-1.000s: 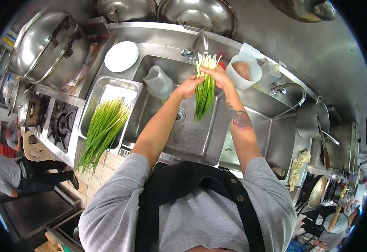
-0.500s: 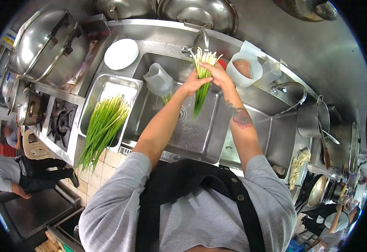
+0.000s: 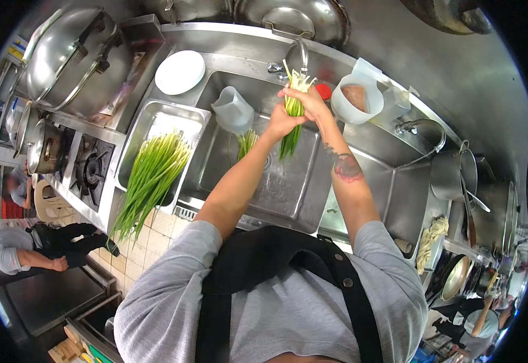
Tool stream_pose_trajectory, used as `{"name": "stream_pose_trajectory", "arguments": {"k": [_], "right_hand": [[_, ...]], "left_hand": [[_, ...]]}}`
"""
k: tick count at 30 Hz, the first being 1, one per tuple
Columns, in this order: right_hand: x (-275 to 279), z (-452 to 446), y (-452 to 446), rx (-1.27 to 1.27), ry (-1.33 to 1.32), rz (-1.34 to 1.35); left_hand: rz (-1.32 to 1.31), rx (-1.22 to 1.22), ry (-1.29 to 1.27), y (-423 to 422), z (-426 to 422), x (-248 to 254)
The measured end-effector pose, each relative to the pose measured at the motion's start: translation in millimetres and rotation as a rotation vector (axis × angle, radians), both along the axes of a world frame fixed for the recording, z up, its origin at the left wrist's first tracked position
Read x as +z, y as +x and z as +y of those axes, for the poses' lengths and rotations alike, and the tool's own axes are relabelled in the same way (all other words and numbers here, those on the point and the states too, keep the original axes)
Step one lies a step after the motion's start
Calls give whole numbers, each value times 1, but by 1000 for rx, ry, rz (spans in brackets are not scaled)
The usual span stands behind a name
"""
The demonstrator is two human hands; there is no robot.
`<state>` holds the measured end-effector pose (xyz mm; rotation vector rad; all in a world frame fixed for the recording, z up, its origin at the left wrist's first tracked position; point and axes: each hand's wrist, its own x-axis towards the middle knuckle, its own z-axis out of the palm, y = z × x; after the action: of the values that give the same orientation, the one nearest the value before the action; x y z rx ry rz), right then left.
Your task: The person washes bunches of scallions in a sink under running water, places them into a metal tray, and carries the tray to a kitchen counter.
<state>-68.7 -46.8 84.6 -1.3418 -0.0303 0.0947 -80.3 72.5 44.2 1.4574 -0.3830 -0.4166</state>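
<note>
Under the running faucet I hold a bunch of spring onions, pale root ends up and green tops hanging into the sink. My left hand is closed around its middle from the left. My right hand wraps the bunch from the right, just below the white ends. A smaller clump of spring onions lies in the sink by my left forearm, partly hidden. Left of the sink, a metal pan holds a large pile of spring onions, their tops hanging over its edge.
A translucent pitcher lies in the sink. White plates sit behind the pan. At right are a white container with brown contents, a second faucet and a pot. A stove burner stands left; other people work nearby.
The held bunch has shifted slightly up toward the faucet, and its white ends are gathered closer. My hands are closer together. More of the small clump in the sink shows.
</note>
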Motion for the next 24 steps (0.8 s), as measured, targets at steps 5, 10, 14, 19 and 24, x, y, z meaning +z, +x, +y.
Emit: {"name": "stream_pose_trajectory", "arguments": {"k": [5, 10, 14, 19, 24], "right_hand": [[32, 2, -6, 156, 341, 59], [18, -11, 19, 50, 141, 192], [10, -11, 30, -62, -30, 43], [18, -42, 43, -561, 294, 40], [34, -40, 29, -181, -426, 268]], "left_hand": [[222, -112, -68, -3, 6, -9], [357, -253, -221, -16, 13, -8], [390, -192, -164, -38, 32, -13], [407, -98, 44, -58, 68, -75], [581, 275, -113, -40, 83, -86]]}}
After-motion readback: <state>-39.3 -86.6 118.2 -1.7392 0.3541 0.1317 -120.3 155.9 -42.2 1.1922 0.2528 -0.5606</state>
